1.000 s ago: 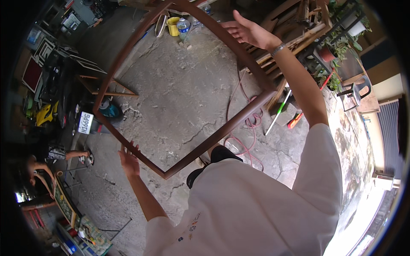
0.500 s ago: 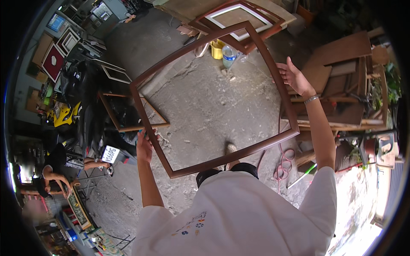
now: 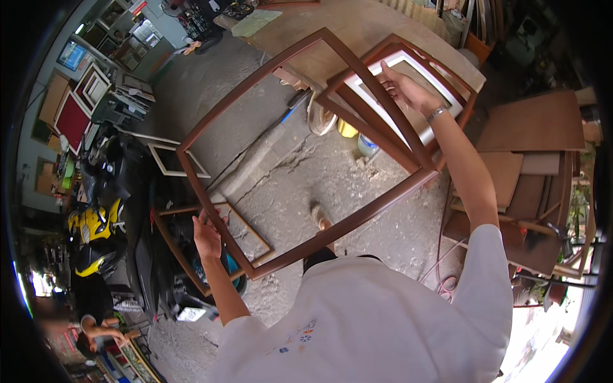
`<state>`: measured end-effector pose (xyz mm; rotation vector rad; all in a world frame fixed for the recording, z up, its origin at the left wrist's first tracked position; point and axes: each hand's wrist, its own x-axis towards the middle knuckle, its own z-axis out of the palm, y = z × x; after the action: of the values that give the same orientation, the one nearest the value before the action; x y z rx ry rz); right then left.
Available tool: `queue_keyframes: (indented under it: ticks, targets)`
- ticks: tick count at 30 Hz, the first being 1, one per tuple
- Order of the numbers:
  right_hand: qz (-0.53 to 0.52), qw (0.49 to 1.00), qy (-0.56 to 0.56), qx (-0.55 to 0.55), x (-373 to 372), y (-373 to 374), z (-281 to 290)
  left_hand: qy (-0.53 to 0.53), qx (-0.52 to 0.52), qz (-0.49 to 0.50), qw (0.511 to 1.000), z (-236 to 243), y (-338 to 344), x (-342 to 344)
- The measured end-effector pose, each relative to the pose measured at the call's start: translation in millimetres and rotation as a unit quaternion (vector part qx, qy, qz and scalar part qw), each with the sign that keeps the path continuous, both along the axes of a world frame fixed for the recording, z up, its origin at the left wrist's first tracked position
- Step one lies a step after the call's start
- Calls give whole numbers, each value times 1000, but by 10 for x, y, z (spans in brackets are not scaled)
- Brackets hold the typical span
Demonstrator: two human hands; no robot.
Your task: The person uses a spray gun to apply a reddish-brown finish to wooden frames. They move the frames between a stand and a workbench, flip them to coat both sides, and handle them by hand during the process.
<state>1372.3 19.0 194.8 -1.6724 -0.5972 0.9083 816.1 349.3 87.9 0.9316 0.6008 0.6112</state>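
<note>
An empty dark brown picture frame (image 3: 340, 228) is held up in front of me, tilted, with its opening looking through to the floor. My left hand (image 3: 207, 237) grips its left side near the lower corner, the fingers partly behind the wood. My right hand (image 3: 407, 92) bears against its right side, thumb up and fingers partly hidden behind the bar. Past that side, other frames lean together at the table, among them a white-edged frame (image 3: 440, 83) in brown surrounds.
A worktable (image 3: 357, 32) stands ahead. Brown boards (image 3: 533, 124) are stacked at right, with a pink hose (image 3: 447, 284) on the floor. A black scooter (image 3: 124, 172) and a thin wooden frame (image 3: 255, 237) stand left. Another person's arm (image 3: 105, 330) shows at lower left.
My view and body have shifted forward and toward the table. The brown frame stays between my hands, its right side now overlapping the leaning frames; my right hand sits higher up in view.
</note>
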Motion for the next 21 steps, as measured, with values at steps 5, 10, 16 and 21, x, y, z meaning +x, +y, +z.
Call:
queue_keyframes:
  ticks: [5, 10, 16, 21]
  targets:
    - [23, 996, -61, -54, 1008, 1615, 97, 19, -14, 24, 999, 79, 1248, 869]
    - [-23, 994, -86, -70, 2222, 2847, 9, 17, -31, 21, 999, 188, 2309, 1867]
    - [-31, 996, -46, -66, 3487, 3741, -300, 19, -23, -1, 1000, 18, 3269, 3214]
    - [-134, 987, -40, -77, 4759, 4255, -736, 23, -41, -48, 998, -329, 4058, 4610]
